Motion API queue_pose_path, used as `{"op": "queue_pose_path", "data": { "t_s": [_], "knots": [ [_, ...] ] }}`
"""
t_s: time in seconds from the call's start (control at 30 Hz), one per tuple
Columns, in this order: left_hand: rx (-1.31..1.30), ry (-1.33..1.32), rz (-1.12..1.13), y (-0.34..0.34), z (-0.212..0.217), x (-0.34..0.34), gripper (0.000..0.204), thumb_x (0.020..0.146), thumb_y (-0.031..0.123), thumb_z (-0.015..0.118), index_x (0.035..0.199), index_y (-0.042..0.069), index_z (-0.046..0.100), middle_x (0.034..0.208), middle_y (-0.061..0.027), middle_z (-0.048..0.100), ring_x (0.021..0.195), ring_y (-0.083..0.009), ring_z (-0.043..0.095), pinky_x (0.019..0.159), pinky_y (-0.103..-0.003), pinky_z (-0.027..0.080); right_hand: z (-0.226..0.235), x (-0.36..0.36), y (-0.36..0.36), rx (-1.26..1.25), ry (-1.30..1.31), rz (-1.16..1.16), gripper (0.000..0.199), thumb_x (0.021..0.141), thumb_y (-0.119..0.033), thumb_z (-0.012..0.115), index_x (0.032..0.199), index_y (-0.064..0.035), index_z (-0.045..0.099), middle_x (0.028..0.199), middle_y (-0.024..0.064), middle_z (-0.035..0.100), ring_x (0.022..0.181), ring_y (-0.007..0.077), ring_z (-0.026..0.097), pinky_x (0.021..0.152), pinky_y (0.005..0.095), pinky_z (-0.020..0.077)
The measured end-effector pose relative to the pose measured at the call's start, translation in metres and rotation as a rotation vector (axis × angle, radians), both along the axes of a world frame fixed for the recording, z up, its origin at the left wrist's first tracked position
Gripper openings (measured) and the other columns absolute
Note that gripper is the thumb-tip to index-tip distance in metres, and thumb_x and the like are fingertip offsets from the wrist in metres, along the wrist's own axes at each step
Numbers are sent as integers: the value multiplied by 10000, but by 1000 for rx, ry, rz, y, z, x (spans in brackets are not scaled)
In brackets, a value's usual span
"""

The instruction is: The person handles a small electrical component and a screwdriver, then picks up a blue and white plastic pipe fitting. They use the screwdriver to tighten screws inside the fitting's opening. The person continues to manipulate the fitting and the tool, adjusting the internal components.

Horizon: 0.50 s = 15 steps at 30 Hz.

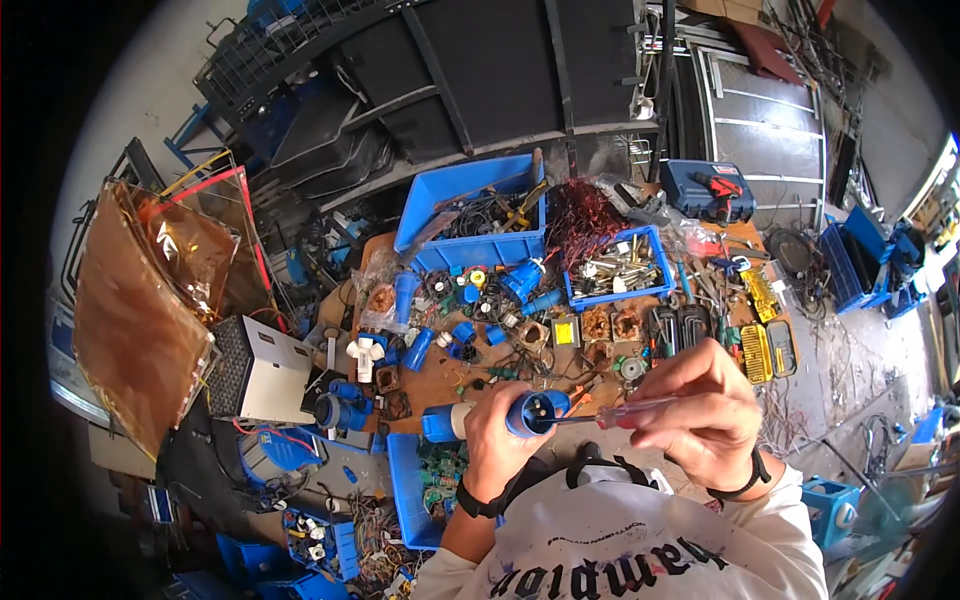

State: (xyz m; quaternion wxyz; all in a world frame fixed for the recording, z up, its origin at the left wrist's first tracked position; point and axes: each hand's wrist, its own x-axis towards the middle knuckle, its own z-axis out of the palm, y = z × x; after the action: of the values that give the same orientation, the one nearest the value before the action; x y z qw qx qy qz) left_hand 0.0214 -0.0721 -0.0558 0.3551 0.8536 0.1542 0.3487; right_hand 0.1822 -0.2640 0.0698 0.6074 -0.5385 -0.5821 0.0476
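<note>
My left hand [488, 448] is closed around a blue and white cylindrical industrial plug [519, 422], held above the table's near edge. Its open blue end faces right and shows metal contacts inside; the fingers cover its middle. In my right hand [712, 418] is a screwdriver [634, 412] with a clear, reddish handle. The shaft points left, its tip at or just inside the plug's opening; whether it touches a screw I cannot tell. Beyond my hands, loose blue connector housings [418, 350] and a white branched fitting [365, 356] lie on the wooden table [440, 385].
At the table's back stand a large blue bin [470, 256] of tools and a blue tray [622, 292] of metal parts. A red drill [722, 190] rests on a case at the right rear. Yellow bit boxes [757, 352] lie right. Below left, a blue crate [405, 490] holds green parts.
</note>
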Motion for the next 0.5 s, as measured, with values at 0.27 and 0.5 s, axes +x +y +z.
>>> {"op": "queue_pose_path", "data": {
  "t_s": [0.27, 0.5],
  "knots": [
    [52, -14, 24, -6, -2, -1, 582, 559, 106, 907, 1057, 58, 611, 993, -144, 683, 901, -363, 666, 796, -438, 538, 1, 3, -6, -35, 215, 402, 187, 929, -38, 640, 1115, -24, 631, 1025, 203, 696, 1034, 395, 682, 920, 522, 537],
    [274, -88, 5, -7, 12, 4, 570, 615, 117, 925, 1067, 41, 585, 919, -145, 695, 799, -324, 694, 710, -396, 560, 8, -7, -12, -49, -81, 4, 275, 853, -193, 767, 1103, -89, 726, 989, 75, 552, 817, 237, 613, 764, 318, 521]
  ]
}}
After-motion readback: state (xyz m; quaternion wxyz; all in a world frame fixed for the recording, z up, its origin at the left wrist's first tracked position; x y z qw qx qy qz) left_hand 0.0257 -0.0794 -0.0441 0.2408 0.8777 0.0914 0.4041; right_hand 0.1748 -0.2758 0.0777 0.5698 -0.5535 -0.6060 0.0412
